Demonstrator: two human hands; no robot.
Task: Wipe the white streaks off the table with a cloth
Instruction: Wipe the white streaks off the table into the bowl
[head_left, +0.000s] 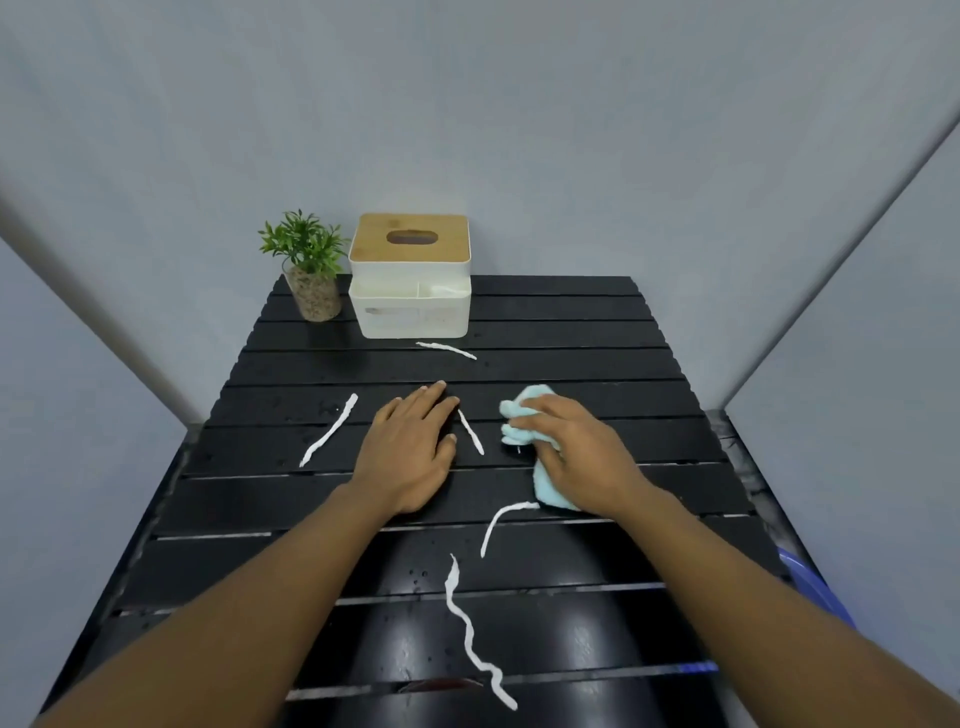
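Observation:
A black slatted table (571, 374) carries several white streaks: a long one at the left (330, 435), a short one between my hands (470, 431), one far back by the box (445, 349), a curved one (501, 522) and a wavy one near me (470, 634). My left hand (410, 447) lies flat on the table, fingers together, holding nothing. My right hand (566, 447) presses a crumpled light blue cloth (524, 410) against the table, just right of the short streak. The cloth's lower end touches the curved streak.
A white tissue box with a wooden lid (410, 275) and a small potted plant (309, 270) stand at the table's far edge against a grey wall. A blue plastic object (810, 582) shows past the table's right edge.

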